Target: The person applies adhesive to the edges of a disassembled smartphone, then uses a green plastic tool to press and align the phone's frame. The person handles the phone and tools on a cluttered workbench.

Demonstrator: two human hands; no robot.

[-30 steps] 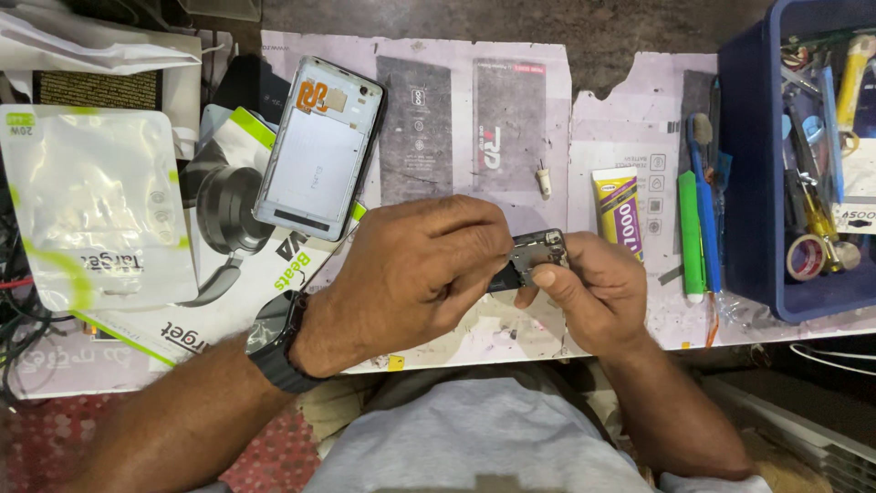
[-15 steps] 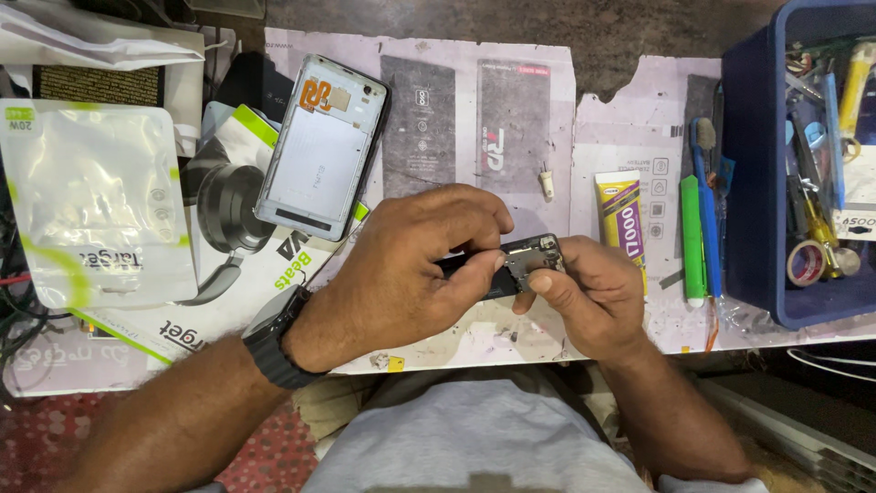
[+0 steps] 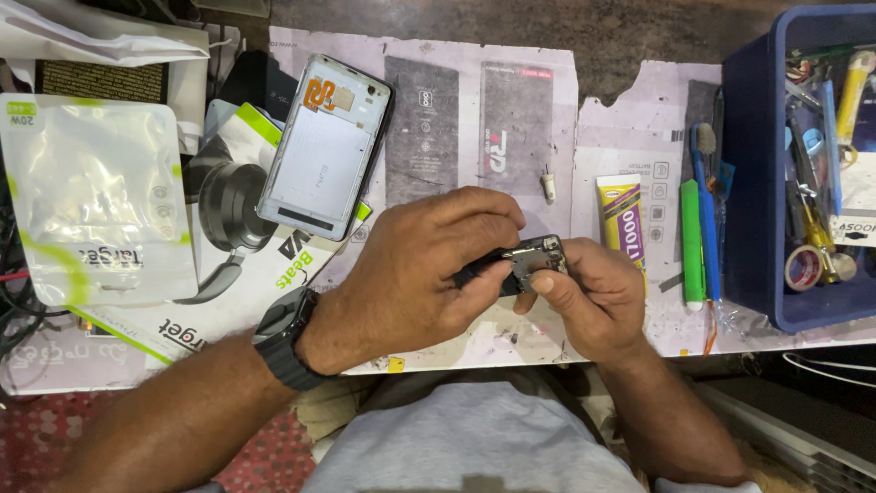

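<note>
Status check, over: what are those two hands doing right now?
Left hand and right hand both grip a small dark phone part above the bench. Opened phone frame lies apart, upper left. Glue tube beside right hand. Nothing blocking.

Bright, even overhead light; soft shadows (sharp focus throughout).

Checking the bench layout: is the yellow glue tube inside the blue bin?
No, the yellow glue tube lies on the paper mat, left of the blue bin.
</note>
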